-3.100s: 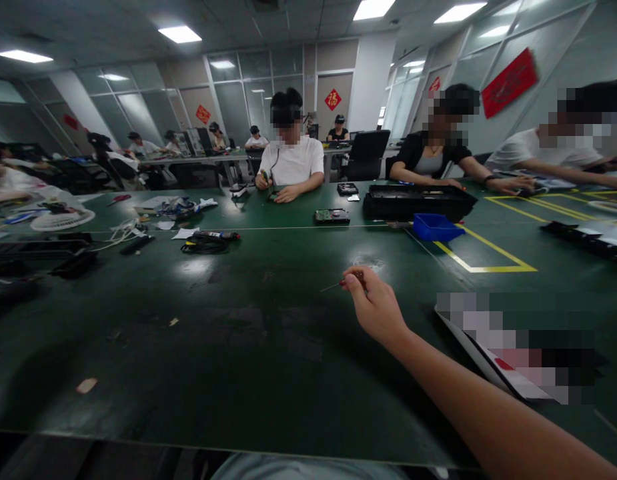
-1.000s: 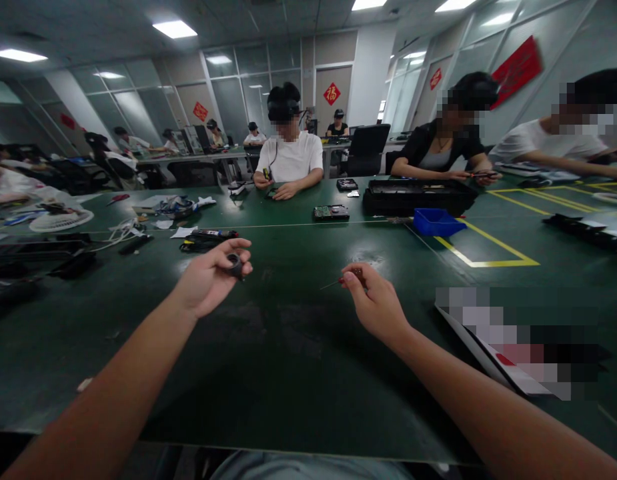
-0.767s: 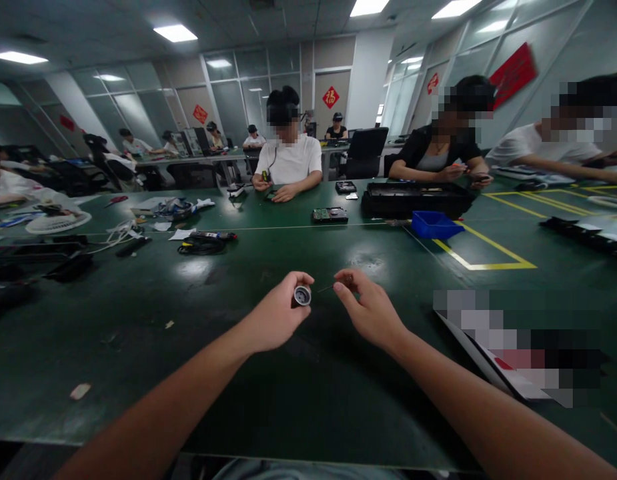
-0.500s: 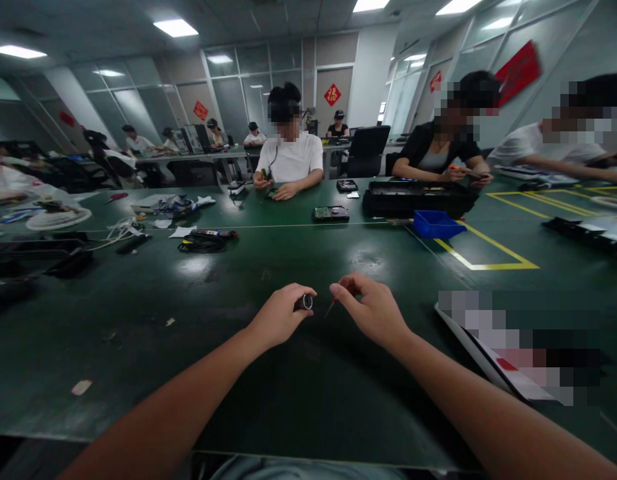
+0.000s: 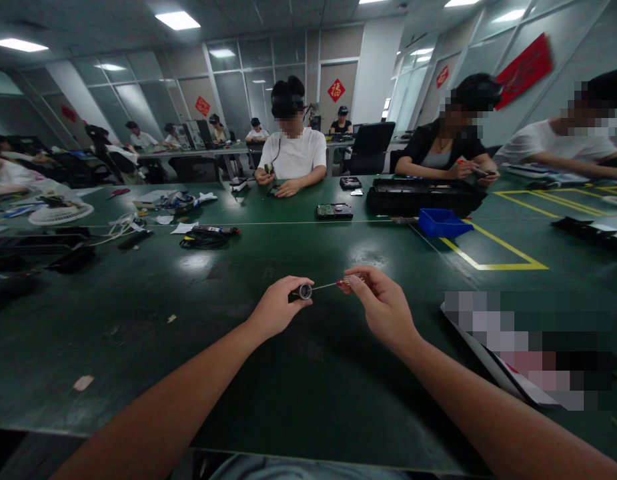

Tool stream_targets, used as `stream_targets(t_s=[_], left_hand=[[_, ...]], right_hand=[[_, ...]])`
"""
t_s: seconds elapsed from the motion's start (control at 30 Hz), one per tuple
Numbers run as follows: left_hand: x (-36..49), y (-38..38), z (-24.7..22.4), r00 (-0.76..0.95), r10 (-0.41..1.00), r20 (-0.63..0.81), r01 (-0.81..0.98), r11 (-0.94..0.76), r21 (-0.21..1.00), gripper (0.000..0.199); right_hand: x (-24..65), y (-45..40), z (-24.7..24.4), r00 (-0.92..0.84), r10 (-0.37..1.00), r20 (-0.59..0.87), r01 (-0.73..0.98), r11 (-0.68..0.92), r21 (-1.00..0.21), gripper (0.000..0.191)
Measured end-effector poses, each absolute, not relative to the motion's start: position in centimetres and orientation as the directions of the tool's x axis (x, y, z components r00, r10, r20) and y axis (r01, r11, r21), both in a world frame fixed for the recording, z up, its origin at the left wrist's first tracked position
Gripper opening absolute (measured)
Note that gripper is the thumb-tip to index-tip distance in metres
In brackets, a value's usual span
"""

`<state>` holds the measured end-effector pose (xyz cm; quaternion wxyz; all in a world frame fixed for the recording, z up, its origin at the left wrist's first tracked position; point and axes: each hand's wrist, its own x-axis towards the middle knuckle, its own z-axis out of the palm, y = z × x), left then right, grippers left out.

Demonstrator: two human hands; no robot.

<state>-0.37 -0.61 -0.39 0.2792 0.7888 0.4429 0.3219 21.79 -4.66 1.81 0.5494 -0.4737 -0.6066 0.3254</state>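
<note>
My left hand [image 5: 275,308] is closed around a small dark cylindrical part [image 5: 305,291], with its round, silver-rimmed end facing me. Its exact kind is not clear. In my right hand [image 5: 383,303] is a screwdriver [image 5: 344,283] with a reddish see-through handle, pinched between thumb and fingers. The thin metal shaft points left, and its tip reaches the rim of the cylindrical part; whether it sits inside cannot be made out. Both hands are above the green tabletop [image 5: 288,400].
A bundle of black cable [image 5: 205,237] lies ahead to the left. Farther off are a hard drive [image 5: 334,211], a blue bin [image 5: 444,223] and a long black casing [image 5: 425,197]. A person [image 5: 291,153] works across the table. A pale flat item [image 5: 493,360] lies at right.
The screwdriver has swung from pointing down to nearly level, and its tip has come to the cylindrical part. My left hand has stayed almost in place.
</note>
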Motion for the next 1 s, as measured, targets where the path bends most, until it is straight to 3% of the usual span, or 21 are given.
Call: stream_targets(t_s=[0.17, 0.37, 0.73, 0.9, 1.0], left_hand=[[-0.3, -0.8, -0.2, 0.359, 0.909, 0.210, 0.515, -0.381, 0.768, 0.037], [-0.6, -0.5, -0.6, 0.375, 0.894, 0.245, 0.538, -0.425, 0.728, 0.034], [-0.6, -0.6, -0.4, 0.384, 0.889, 0.249, 0.540, -0.435, 0.721, 0.038], [-0.7, -0.6, -0.4, 0.391, 0.885, 0.252, 0.551, -0.445, 0.706, 0.039], [-0.6, -0.7, -0.3, 0.407, 0.880, 0.245, 0.567, -0.454, 0.688, 0.039]], right_hand=[[21.8, -4.6, 1.7, 0.011, 0.935, 0.353, 0.282, 0.336, -0.899, 0.025], [22.0, -4.6, 1.6, -0.022, 0.932, 0.363, 0.297, 0.352, -0.887, 0.024], [21.7, -4.1, 1.2, 0.113, 0.940, 0.322, 0.262, 0.284, -0.922, 0.025], [21.9, -4.6, 2.4, 0.063, 0.933, 0.355, 0.472, 0.286, -0.834, 0.027], [22.0, -5.0, 2.8, 0.062, 0.912, 0.406, 0.596, 0.292, -0.748, 0.041]])
